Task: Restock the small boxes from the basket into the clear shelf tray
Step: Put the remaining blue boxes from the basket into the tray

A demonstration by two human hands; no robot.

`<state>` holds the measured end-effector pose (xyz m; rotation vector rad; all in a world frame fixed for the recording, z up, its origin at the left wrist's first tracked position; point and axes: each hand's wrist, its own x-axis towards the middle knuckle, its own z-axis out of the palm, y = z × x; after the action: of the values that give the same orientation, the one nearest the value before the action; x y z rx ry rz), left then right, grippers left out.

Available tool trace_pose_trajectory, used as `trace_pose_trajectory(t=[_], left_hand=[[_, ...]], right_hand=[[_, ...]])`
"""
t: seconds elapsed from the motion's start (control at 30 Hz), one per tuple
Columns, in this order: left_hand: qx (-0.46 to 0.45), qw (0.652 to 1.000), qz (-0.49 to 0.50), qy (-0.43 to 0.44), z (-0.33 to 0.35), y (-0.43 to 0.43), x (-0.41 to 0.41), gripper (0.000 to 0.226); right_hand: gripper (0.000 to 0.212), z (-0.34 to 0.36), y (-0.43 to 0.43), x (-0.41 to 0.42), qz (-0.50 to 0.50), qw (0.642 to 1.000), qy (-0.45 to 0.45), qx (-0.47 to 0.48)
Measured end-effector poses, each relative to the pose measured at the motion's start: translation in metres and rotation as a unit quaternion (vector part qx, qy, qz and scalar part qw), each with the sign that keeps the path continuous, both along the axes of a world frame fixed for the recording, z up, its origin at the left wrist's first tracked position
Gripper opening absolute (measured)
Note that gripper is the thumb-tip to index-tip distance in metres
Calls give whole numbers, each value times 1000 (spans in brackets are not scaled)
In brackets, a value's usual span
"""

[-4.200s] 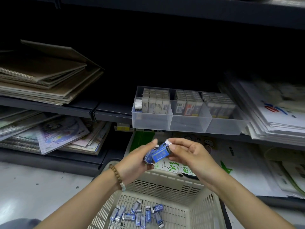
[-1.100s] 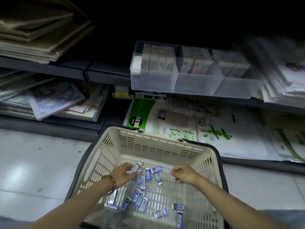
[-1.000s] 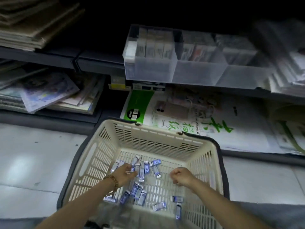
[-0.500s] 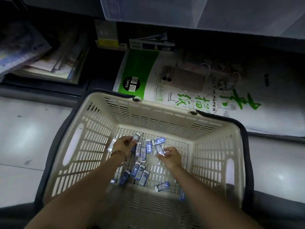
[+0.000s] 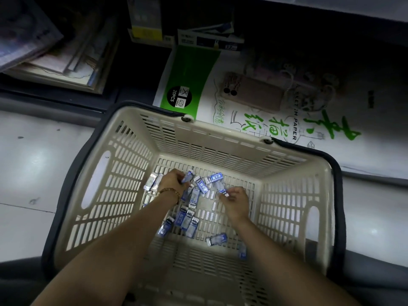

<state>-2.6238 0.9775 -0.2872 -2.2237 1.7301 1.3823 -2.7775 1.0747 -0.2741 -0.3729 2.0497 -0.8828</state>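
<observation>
A beige slotted plastic basket [image 5: 220, 133] with a dark rim handle stands on the pale floor, open side up. Small blue-and-white boxes [image 5: 187, 219] lie flat and scattered at mixed angles on its perforated bottom, most in a loose cluster at the middle. 1 box [image 5: 217, 239] lies apart nearer the camera. The left hand [image 5: 174, 182] grips 1 box [image 5: 187, 176]; the right hand [image 5: 235, 199] pinches another [image 5: 221, 191].
</observation>
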Motion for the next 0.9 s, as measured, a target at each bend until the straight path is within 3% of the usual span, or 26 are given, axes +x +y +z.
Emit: trace_pose_trajectory(t=[0.13, 0.2, 0.33, 0.4, 0.53, 0.63, 0.7, 0.8, 0.9], left_hand=[[19, 992, 51, 113, 10, -5, 7, 8], [48, 980, 93, 170, 25, -10, 13, 8], [191, 897, 211, 338, 63, -21, 16, 18], [227, 889, 208, 339, 73, -23, 14, 19], [239, 919, 71, 304, 73, -19, 12, 19], [215, 929, 31, 299, 63, -14, 14, 16], [202, 933, 51, 293, 55, -13, 18, 14], [205, 928, 115, 289, 45, -11, 27, 13], [193, 948, 102, 232, 37, -9, 35, 20]], right_hand=[[16, 25, -14, -14, -2, 995, -87, -49], [20, 37, -25, -18, 60, 989, -116, -71], [21, 52, -47, -10, 178, 969, -152, -82], [18, 55, -54, -4, 197, 962, -167, -86], [20, 51, -57, 6, 199, 957, -186, -99], [13, 43, -55, 5, 173, 961, -194, -92], [14, 29, -51, -4, 171, 975, -123, -70], [37, 10, -42, -20, 237, 971, 25, -29], [53, 1, -35, -26, 277, 960, 39, -4]])
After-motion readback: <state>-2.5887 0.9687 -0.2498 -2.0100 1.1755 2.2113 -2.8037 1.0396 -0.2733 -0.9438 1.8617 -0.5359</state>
